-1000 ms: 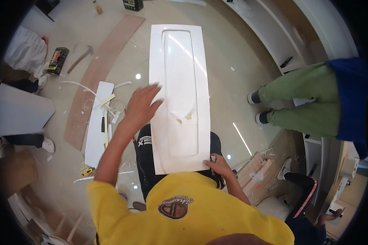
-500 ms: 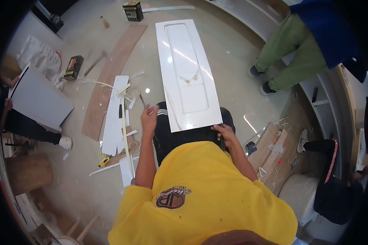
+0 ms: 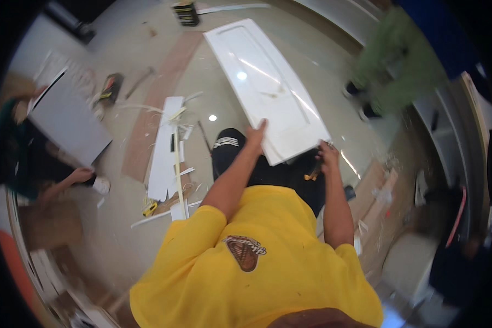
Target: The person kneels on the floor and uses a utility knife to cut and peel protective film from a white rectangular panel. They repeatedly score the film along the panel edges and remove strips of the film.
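A long white panel (image 3: 257, 71) with a recessed rectangular frame lies slanted over my knees, its far end leaning left. My left hand (image 3: 256, 136) is closed on the panel's left edge, thumb on the top face. At the panel's near right corner, my right hand (image 3: 327, 157) is closed round a dark tool with an orange end (image 3: 311, 176). The exact kind of this tool is blurred, and the fingers partly hide it. The fingertips of that hand touch the corner of the panel.
White offcut strips (image 3: 163, 158), a yellow cutter (image 3: 150, 208), a brown board (image 3: 139, 136) and a hammer (image 3: 140, 82) lie on the floor at left. Another person holds a grey panel (image 3: 74, 117). Someone in green trousers (image 3: 396, 65) stands at right, near wooden boards (image 3: 369, 191).
My left hand has come from beside the panel onto its left edge. The panel's near end has swung right, and my right hand has moved right and up with it.
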Tool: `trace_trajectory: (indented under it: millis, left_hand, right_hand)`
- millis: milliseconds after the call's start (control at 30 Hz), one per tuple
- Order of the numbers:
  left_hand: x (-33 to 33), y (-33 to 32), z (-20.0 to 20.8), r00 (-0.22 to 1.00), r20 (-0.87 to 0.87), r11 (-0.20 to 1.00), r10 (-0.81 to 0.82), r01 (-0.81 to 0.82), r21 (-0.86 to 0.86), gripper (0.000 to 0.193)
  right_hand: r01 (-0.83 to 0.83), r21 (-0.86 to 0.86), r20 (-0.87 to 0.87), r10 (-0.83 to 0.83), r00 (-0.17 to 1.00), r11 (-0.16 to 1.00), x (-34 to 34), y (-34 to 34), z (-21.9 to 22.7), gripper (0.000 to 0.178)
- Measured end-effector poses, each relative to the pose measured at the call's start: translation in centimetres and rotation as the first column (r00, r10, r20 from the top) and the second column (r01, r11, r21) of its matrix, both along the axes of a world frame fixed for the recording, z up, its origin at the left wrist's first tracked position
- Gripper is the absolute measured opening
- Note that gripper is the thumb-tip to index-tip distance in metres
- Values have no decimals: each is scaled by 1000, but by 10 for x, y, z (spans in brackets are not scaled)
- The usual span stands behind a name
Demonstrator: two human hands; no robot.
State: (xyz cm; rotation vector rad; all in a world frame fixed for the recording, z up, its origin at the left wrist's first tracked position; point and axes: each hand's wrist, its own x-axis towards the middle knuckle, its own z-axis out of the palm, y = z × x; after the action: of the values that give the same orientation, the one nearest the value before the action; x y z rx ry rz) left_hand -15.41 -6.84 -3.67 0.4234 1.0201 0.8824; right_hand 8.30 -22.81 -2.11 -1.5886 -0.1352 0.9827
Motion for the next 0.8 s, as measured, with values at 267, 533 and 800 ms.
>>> trace_trajectory:
  millis: [267,533,800]
  left_hand:
    - [46,-12,11,938,-152,948,-312,298,-110,65]
    - [-38,-29,15,768,-248,794,-591,608,-10,39]
    - [-197,-87,14,928,-342,978,-147,189,93,30]
  right_hand:
    - [-55,-26,-50,53,997,998,-33,-8,-8,27]
    - [169,80,-57,-164,985,982,-11,2,-34,29]
    - [-215,-322,58,246,967,922,103,-3,-1,45]
